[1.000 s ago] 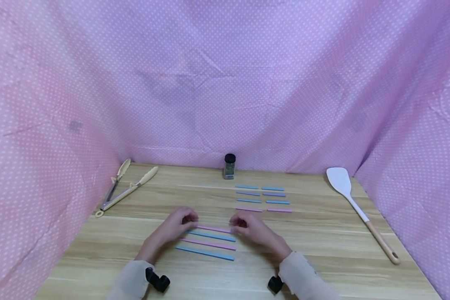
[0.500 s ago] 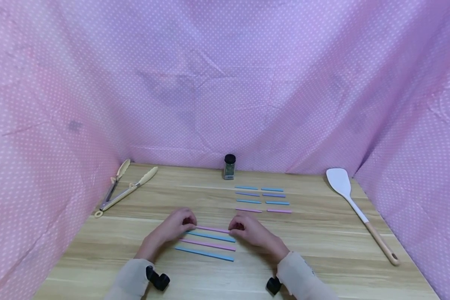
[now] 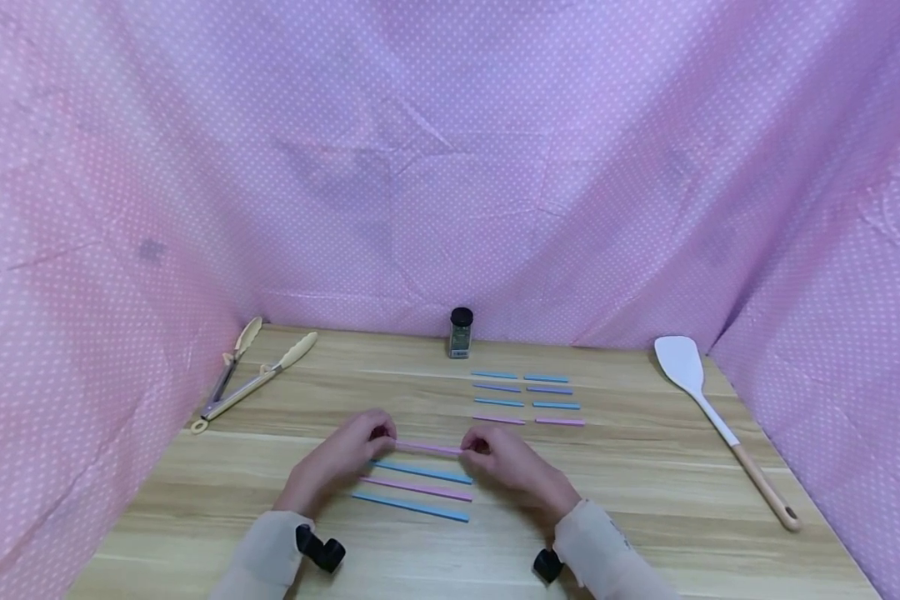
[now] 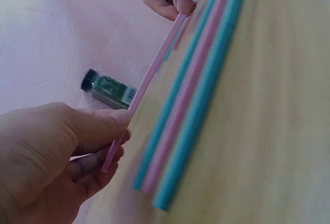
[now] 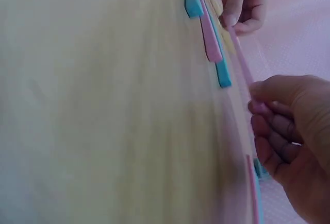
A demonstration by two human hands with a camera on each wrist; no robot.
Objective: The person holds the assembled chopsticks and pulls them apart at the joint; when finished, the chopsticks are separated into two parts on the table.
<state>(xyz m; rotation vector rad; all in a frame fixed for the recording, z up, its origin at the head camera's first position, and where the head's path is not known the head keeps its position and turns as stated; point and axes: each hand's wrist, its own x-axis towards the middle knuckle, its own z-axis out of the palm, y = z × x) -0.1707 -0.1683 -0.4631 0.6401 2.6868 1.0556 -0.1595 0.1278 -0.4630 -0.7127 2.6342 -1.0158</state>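
Between both hands is a long thin pink stick (image 3: 429, 448), raised off the table. Near its left end my left hand (image 3: 352, 450) pinches it with thumb and fingers; in the left wrist view that end (image 4: 108, 162) pokes out past the fingertips. My right hand (image 3: 506, 458) pinches the opposite end, which the right wrist view shows under the thumb. A small dark mark crosses the stick midway. Closer to me lie a blue stick (image 3: 423, 472), another pink stick (image 3: 420, 489) and a second blue stick (image 3: 412, 507), side by side.
Shorter blue, purple and pink sticks (image 3: 498, 419) lie in two columns beyond my right hand. A black-capped jar (image 3: 460, 335) stands at the back. Open tongs (image 3: 258, 379) lie at left, a white spatula (image 3: 678, 362) at right. Pink dotted cloth (image 3: 450, 167) surrounds the table.
Both hands have taken hold of the pink stick's ends and lifted it, slightly away from the row of long sticks. The other sticks have stayed put.
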